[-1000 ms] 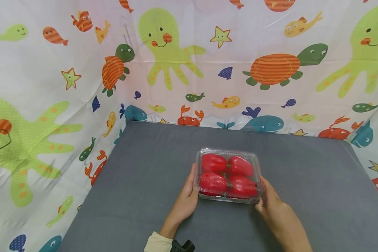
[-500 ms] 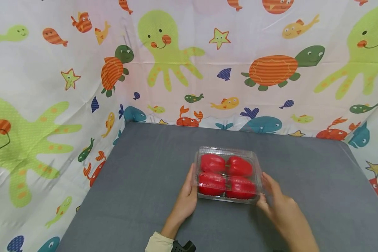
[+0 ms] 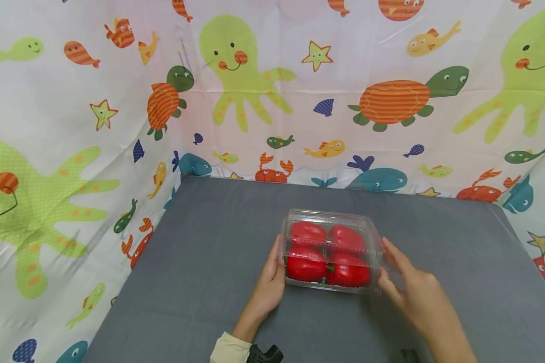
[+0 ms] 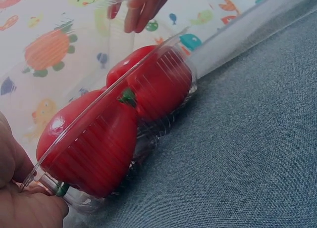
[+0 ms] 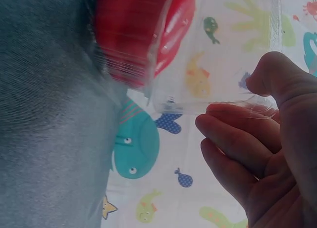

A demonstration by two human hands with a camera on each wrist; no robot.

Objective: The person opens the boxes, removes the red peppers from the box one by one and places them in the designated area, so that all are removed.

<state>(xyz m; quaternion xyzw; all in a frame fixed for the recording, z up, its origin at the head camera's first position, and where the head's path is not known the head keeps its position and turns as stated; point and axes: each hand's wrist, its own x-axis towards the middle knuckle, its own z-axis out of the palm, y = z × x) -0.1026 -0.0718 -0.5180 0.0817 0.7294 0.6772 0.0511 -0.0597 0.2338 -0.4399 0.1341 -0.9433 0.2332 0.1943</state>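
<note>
A clear plastic clamshell box [image 3: 320, 288] with several red bell peppers [image 3: 348, 269] sits on the grey cloth, mid-table in the head view. Green stems show on the peppers in the left wrist view. Its see-through lid [image 5: 233, 69] is partly raised, tilted above the peppers. At the box's left side, my left hand [image 3: 268, 285] grips the rim, thumb and fingers curled on it. My right hand [image 3: 420, 297] pinches the lid's edge between thumb and fingers, as the right wrist view shows. The lid's far edge is hard to make out through the clear plastic.
Grey cloth [image 3: 218, 237] covers the table around the box. A white curtain [image 3: 272, 45] printed with sea animals stands along the back and the left and right sides. A black strap and a pale cuff [image 3: 229, 349] are at my left wrist.
My right hand has moved right and slightly up, and the lid's edge has risen with it, from lying nearly flat over the peppers. My left hand has stayed on the box's left side.
</note>
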